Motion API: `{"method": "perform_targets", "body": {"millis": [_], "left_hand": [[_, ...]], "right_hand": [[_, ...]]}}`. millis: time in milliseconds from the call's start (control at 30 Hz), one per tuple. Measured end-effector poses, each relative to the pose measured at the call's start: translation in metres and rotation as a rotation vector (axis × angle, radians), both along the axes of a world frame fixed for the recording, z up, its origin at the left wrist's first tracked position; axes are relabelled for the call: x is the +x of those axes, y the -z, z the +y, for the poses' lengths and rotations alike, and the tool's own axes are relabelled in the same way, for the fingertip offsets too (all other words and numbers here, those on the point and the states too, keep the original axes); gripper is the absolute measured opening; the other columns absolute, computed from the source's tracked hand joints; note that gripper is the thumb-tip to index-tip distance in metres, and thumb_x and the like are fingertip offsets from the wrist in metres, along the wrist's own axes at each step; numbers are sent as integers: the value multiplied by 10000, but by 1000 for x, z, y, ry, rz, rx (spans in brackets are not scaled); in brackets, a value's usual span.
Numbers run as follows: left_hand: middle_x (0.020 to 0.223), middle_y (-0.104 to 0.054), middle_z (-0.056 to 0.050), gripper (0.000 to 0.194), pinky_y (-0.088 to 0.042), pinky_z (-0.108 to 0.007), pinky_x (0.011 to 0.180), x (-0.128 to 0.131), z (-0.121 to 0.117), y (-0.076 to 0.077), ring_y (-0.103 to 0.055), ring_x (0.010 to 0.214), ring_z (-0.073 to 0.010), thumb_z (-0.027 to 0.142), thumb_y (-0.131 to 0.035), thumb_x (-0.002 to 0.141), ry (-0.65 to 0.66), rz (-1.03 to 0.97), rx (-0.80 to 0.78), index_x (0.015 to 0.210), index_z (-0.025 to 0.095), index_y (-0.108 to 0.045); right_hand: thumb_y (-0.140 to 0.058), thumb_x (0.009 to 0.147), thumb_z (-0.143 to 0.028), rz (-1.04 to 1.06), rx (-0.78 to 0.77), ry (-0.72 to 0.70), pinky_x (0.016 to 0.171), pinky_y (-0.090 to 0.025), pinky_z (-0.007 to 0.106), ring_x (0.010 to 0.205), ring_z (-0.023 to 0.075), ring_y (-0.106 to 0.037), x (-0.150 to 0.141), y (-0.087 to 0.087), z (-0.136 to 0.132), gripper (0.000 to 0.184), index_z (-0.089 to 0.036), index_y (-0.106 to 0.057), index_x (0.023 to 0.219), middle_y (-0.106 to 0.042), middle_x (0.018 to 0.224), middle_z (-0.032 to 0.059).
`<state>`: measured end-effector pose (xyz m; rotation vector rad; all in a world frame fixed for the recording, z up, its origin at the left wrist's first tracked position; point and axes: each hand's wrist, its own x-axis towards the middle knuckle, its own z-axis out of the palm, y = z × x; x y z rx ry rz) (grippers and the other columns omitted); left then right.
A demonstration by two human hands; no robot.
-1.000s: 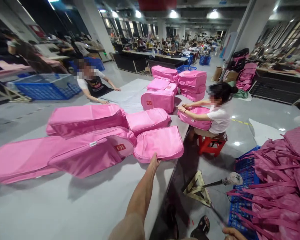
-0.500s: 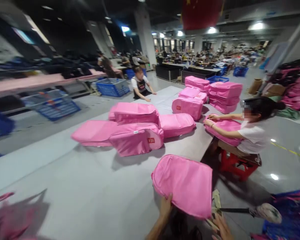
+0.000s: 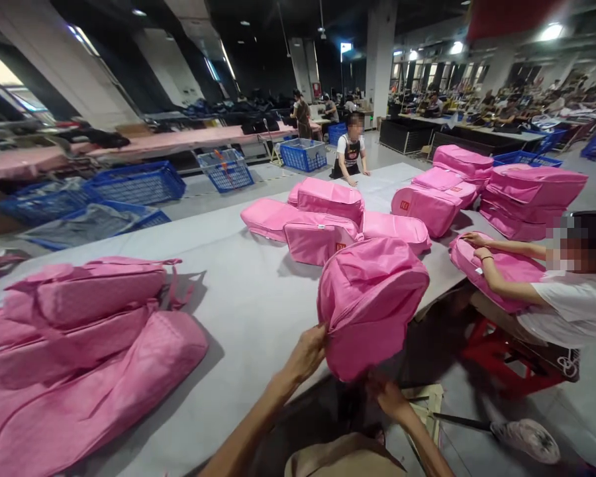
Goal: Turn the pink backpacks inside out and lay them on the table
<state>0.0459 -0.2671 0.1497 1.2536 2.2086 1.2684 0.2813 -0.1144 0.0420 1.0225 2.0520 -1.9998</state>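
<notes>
A pink backpack [image 3: 372, 308] is held up at the near edge of the table, its front panel creased and a curved zip line running across it. My left hand [image 3: 308, 354] is closed on the bag's left side. Just below the bag's bottom edge is my right hand [image 3: 388, 397], its fingers in shadow; whether they grip or touch the bag I cannot tell. Behind the held bag lies a group of pink backpacks [image 3: 320, 237] on the grey-white table [image 3: 238, 318]. More pink bags with straps [image 3: 104, 351] are heaped on the table at the left.
On the right, a seated co-worker [image 3: 566, 298] handles another pink bag [image 3: 511, 271]. Stacked pink bags [image 3: 526, 199] stand farther back. A second person [image 3: 350, 152] leans at the table's far side. Blue crates [image 3: 134, 182] sit on the floor beyond the left edge.
The view has swung left, bringing the heap of strapped bags into sight. The held backpack has been raised and turned, now showing a creased, zipped face. My right hand has moved under it.
</notes>
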Motion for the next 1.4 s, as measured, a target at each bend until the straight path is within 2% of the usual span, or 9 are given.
{"method": "perform_targets", "body": {"millis": [100,167,233,333,433,533,800,1067,1400], "left_hand": [[1084,-807,-75,387,-574,-362,914,-8,-15,4,-733,959,-250,219,-490,1013,-9,33,-20,1293,245,-757],[1272,-825,-115,442,-577,-421,1064,-13,-18,18,-759,1158,-286,231,-510,1000,1,-7,-59,1372,232,-750],[1387,-810,-142,443,-557,-469,1144,-17,-19,36,-749,1256,-313,276,-526,1004,3,-62,-76,1375,215,-761],[1386,-812,-158,417,-569,-497,1134,-20,-21,61,-760,1235,-324,355,-530,1037,-14,-110,-54,1336,195,-773],[1329,-830,-160,405,-596,-519,1095,-19,-26,77,-774,1180,-333,370,-571,1018,-22,-113,-30,1320,183,-766],[1459,-782,-186,467,-568,-552,1181,-11,-31,94,-744,1304,-339,377,-532,1056,-58,-110,36,1436,174,-712],[1834,-449,-205,676,-351,-623,1421,49,-14,154,-409,1724,-338,470,-527,1152,-381,-112,180,1762,204,-410],[1715,-609,-175,534,-535,-574,1302,76,-13,135,-585,1603,-304,481,-538,1182,-485,-110,264,1668,261,-526],[1380,-809,-81,354,-619,-497,1145,29,-30,136,-745,1312,-267,339,-710,1111,-300,45,489,1465,335,-716]], "right_hand": [[-774,818,-756,180,-42,-262,1126,-617,521,1259,368,-794,10,-82,20,797,-199,-795,1388,-841,1319,174],[-720,1012,-650,372,-65,-366,1102,-631,441,1223,279,-800,21,-145,34,617,-265,-759,1493,-842,1342,106],[-613,1136,-555,615,187,-323,1045,-640,391,1110,230,-814,21,-198,50,390,-308,-839,1337,-871,1192,57],[-684,1117,-526,681,828,-162,1301,-473,525,1496,308,-629,-7,-232,76,435,-319,-753,1494,-745,1540,95],[-753,1053,-621,391,1142,-294,1231,-497,546,1511,376,-602,-52,-217,87,699,-227,-633,1618,-671,1621,184],[-682,1095,-649,113,1255,-425,891,-527,374,1188,308,-755,-83,-190,86,560,-222,-698,1457,-819,1287,129],[-368,1120,-851,106,1529,-210,669,-196,331,778,205,-640,-105,-162,116,730,-210,-668,941,-760,880,89],[-280,1049,-968,126,1598,-106,664,-185,321,680,178,-528,-111,-151,132,862,-213,-645,852,-681,739,62],[-218,992,-1033,52,1581,-93,642,-188,316,661,193,-569,-119,-154,115,929,-226,-661,865,-695,734,67]]}}
